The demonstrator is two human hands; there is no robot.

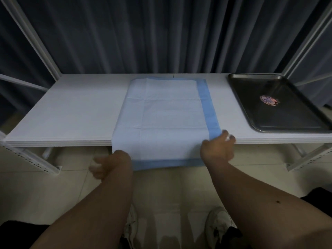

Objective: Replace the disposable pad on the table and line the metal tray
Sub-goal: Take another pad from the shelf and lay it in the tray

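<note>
- Disposable pad (167,114) is lying across the tabletop's (71,112) middle, overhanging its front edge.
- Right hand (217,148) is gripping the pad's right border; left hand (107,164) is blurred, grip unclear.
- Metal tray (294,126) is sitting at the right end.

1. One disposable pad (167,112) on show, white with blue borders, lying mid-table and spilling over the near edge.
2. One metal tray (280,105), far right on the table, and one round sticker (268,100) inside it.
3. One white table (71,112) carrying both.
4. Two hands in play: left hand (109,164) at the pad's near left corner, right hand (218,148) at its near right side.
5. Two white shoes (219,225) down on the floor, nearest us.
6. One dark curtain (161,33) across the far side.
</note>
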